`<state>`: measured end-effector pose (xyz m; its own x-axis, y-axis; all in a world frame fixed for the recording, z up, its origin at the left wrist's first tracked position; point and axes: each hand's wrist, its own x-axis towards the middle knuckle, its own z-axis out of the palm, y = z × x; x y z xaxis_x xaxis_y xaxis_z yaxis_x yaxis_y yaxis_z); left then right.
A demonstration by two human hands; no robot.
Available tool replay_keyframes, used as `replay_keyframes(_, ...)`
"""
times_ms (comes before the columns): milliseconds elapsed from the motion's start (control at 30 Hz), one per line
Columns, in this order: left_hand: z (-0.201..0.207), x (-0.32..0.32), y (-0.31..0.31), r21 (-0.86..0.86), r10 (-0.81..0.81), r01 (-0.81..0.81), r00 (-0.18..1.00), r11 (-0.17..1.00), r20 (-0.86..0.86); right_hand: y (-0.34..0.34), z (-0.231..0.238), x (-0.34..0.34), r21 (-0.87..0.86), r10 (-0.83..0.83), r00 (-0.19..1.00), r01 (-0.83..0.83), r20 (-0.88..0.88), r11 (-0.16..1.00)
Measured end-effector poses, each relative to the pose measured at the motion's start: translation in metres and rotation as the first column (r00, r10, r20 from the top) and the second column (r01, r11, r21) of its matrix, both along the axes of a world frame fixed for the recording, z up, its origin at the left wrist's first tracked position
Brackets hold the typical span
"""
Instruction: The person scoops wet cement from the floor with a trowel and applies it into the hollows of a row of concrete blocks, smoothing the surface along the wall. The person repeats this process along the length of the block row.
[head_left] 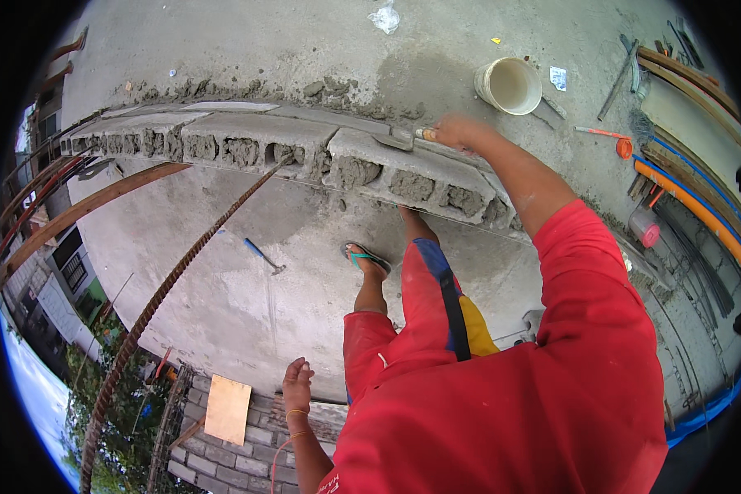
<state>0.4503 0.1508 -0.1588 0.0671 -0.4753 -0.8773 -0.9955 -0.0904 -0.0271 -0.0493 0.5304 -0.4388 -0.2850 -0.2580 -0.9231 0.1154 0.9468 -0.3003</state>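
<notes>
My right hand [463,133] is closed around the handle of a trowel [397,140]. Its metal blade lies at the top of a row of grey concrete hollow blocks [259,129], against the far side of the nearest block. Wet mortar [412,184] fills most of the block cavities that face me. Down at the lower left, my left hand [297,380] hangs away from the wall with loosely bent fingers and nothing visible in it. A ribbed steel bar [198,276] rises out of one mortar-filled cavity toward the lower left.
Beyond the wall stands a whitish bucket [481,85]. A blue-handled hammer [263,257] lies on the floor near my sandalled foot [365,257]. Wooden planks and an orange pipe [693,216] line the right side. Stacked blocks [255,451] and a plywood piece [228,409] are at lower left.
</notes>
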Motion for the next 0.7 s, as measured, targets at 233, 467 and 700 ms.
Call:
replay_keyframes(233,0.008,-0.011,-0.008,-0.040,0.063,-0.065,0.996,0.997,-0.057,0.121,0.020,0.048,0.422,0.131,0.991,-0.119,0.000,0.899)
replay_keyframes(467,-0.012,0.002,0.005,0.031,-0.043,0.043,0.999,0.999,-0.007,0.109,0.013,0.034,0.379,0.037,0.984,-0.103,0.177,0.920)
replay_keyframes(700,-0.004,0.002,-0.009,-0.020,0.053,-0.055,0.995,0.998,-0.088,0.200,0.023,0.072,0.612,0.128,0.988,-0.154,0.087,0.775)
